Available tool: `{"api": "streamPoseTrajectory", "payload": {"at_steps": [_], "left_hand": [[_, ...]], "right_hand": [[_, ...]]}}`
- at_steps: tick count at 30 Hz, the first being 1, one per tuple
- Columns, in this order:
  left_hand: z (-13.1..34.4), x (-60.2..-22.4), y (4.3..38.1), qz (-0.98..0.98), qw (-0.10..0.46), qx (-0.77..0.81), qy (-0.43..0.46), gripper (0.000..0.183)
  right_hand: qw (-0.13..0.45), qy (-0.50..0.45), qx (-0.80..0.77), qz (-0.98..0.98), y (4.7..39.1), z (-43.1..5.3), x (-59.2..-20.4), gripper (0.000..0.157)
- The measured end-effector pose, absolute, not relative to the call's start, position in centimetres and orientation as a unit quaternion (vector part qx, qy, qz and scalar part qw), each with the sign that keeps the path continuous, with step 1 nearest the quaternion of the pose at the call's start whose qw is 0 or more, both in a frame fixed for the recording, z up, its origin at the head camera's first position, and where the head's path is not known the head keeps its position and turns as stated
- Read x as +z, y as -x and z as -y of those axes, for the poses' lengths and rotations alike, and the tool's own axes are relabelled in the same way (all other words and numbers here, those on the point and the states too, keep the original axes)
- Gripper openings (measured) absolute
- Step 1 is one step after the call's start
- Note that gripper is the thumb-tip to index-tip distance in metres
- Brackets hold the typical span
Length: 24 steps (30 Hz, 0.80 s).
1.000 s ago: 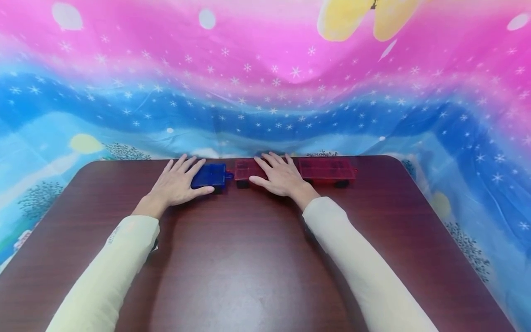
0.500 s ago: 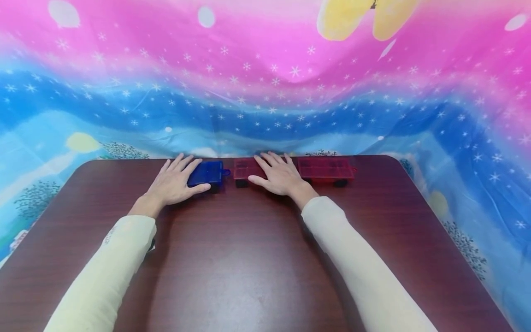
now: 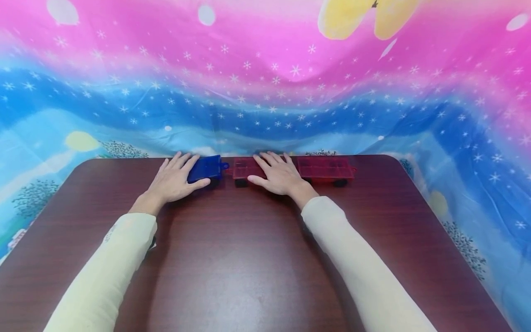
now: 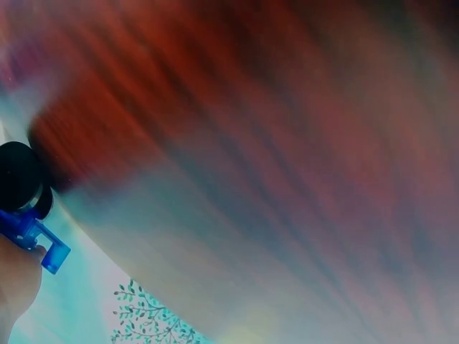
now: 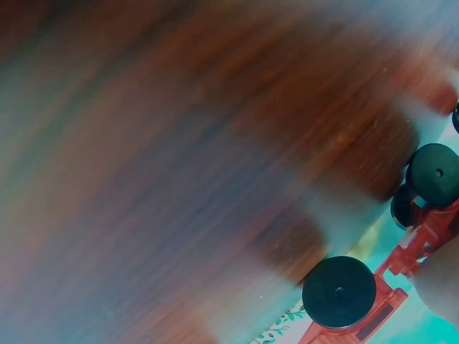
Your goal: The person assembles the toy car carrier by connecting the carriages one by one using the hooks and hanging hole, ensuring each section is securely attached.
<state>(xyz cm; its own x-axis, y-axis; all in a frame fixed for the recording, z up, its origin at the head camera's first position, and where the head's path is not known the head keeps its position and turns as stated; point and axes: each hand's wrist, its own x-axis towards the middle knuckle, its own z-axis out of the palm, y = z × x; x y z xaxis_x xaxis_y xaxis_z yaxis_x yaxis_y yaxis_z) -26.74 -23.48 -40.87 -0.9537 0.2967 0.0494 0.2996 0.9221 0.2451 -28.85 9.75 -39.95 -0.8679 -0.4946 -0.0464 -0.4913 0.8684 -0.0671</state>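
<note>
In the head view my left hand spans a translucent blue toy wagon, thumb along its near side and fingers toward the far side. The blue wagon is tilted, its right far corner higher. A ring-shaped coupling sticks out to its right. My right hand lies across a translucent red toy wagon, thumb at the near side, fingers over the far edge; the hand hides the wagon's middle. Black wheels and red chassis parts show beside the thumb in the right wrist view.
A red wagon bed extends right of my right hand, with a small red hook at its end. The wagons stand near the back edge of a dark brown table. A patterned cloth hangs behind and beside it.
My left hand first drew the blue wagon left, widening the gap to the red one, then tipped it, its right end rising slightly. The right hand and red wagons have stayed in place.
</note>
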Motion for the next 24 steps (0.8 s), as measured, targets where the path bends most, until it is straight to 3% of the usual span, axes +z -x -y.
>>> {"api": "streamPoseTrajectory", "payload": {"at_steps": [24], "left_hand": [[23.88, -40.67, 26.78, 0.981, 0.000, -0.087, 0.171, 0.101]], "right_hand": [[0.040, 0.262, -0.038, -0.963, 28.93, -9.86, -39.89, 0.089]]}}
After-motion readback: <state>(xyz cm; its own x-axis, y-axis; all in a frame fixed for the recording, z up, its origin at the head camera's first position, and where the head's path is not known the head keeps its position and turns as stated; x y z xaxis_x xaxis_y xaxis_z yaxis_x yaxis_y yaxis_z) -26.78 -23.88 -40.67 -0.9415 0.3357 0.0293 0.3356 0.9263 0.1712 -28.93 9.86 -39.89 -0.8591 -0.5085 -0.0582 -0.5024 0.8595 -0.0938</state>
